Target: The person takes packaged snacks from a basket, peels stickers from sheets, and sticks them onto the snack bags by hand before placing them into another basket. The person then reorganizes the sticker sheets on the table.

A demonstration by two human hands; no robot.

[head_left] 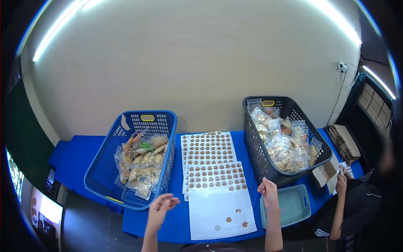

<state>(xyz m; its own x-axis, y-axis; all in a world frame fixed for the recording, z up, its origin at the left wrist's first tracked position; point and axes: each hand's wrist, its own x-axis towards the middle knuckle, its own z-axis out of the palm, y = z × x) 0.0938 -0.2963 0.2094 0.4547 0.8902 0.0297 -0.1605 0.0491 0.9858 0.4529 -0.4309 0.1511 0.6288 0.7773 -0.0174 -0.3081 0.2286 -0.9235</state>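
Stickers, round and brown, fill the upper rows of a white sheet that lies between the two hands, to the right of the left hand and to the left of the right hand. Its lower part is mostly bare, with a few scattered stickers and one pale disc. More sticker sheets lie partly under it, farther from the hands.

The left hand is loosely bent with nothing visible in it, near the front corner of a blue basket holding clear food packets. The right hand has its fingers curled in; I cannot tell whether it grips something small. Just right of its wrist sits a pale green tray, and beyond it stands a dark basket heaped with packets. Blue cloth covers the tabletop. Well right of the right hand, another person's hands are beside a small open box.
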